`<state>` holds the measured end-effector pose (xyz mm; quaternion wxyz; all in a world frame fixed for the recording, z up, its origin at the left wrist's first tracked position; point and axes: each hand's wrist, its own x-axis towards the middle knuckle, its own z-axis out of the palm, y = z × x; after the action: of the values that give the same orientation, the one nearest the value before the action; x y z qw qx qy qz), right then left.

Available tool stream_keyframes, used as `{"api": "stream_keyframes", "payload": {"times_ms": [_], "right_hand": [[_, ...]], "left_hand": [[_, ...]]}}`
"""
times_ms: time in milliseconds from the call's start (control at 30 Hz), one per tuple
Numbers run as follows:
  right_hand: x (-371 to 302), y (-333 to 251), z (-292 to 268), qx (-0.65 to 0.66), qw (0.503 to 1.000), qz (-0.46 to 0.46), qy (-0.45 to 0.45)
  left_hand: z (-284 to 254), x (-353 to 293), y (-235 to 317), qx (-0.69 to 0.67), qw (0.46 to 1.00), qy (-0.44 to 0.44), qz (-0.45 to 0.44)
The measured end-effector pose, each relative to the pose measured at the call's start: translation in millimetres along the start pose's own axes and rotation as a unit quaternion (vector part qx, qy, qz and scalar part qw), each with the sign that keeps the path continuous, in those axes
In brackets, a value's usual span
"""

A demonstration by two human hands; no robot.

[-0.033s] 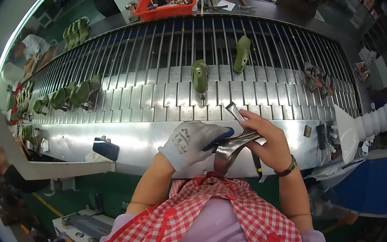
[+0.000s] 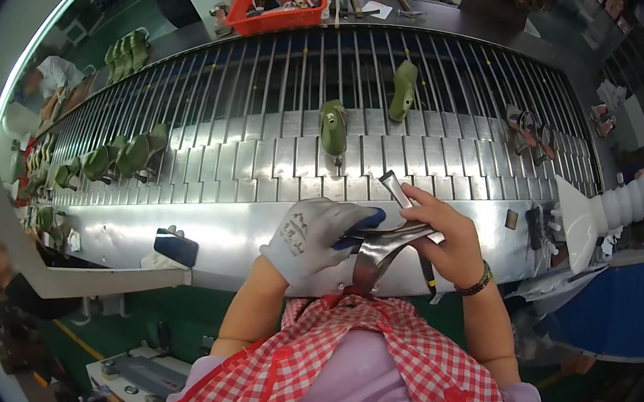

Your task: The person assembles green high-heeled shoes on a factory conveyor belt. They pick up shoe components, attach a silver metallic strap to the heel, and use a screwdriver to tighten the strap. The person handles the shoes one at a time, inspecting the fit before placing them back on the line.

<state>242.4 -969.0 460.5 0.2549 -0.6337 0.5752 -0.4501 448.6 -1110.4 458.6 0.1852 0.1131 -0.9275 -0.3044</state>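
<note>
Close in front of my body, a shiny dark metallic shoe (image 2: pixel 376 257) is held between both hands. A wide curved band hangs toward my apron, and a slim silver heel-like part with a dark end points away from me. My left hand (image 2: pixel 316 236), in a grey glove with blue fingertips, is closed on the near left side of the shoe. My bare right hand (image 2: pixel 446 236) grips it from the right, thumb and fingers around its middle. Beneath that hand lies a black-and-yellow handle (image 2: pixel 427 273); the rest of it is hidden.
A slatted metal conveyor (image 2: pixel 262 165) carries several green shoe lasts (image 2: pixel 333 128) and strappy sandals (image 2: pixel 530 133). Beyond it stands a red basket (image 2: pixel 277 11). A phone (image 2: pixel 175 247) lies left; a white ribbed hose (image 2: pixel 626 210) stands right. Other people work around the line.
My left hand has shifted slightly left, with its blue fingertips showing more. The shoe has turned a little, and the heel-like part has moved slightly right.
</note>
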Motion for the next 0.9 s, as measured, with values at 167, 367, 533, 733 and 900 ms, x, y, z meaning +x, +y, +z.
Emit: {"api": "stream_keyframes", "payload": {"times_ms": [167,367,533,733,900], "right_hand": [[-12.2,-2.1,9.5,-0.055,0.988,-0.091,0.115],[-17.6,-5.1,14.1,-0.065,0.975,-0.137,0.160],[-20.3,-7.4,14.7,-0.053,0.980,-0.115,0.155],[-17.7,-4.9,19.4,-0.010,0.986,-0.081,0.148],[-8.5,-6.8,25.6,0.023,0.996,0.015,0.090]], "left_hand": [[-24.9,-14.2,1.4,0.010,0.988,0.147,-0.050],[-25.8,-17.6,3.8,0.046,0.970,0.240,0.006],[-27.3,-14.8,5.7,0.069,0.966,0.247,0.012],[-28.8,-15.2,4.2,0.074,0.970,0.232,0.000],[-22.6,-23.1,-14.4,0.057,0.983,0.156,-0.071]]}}
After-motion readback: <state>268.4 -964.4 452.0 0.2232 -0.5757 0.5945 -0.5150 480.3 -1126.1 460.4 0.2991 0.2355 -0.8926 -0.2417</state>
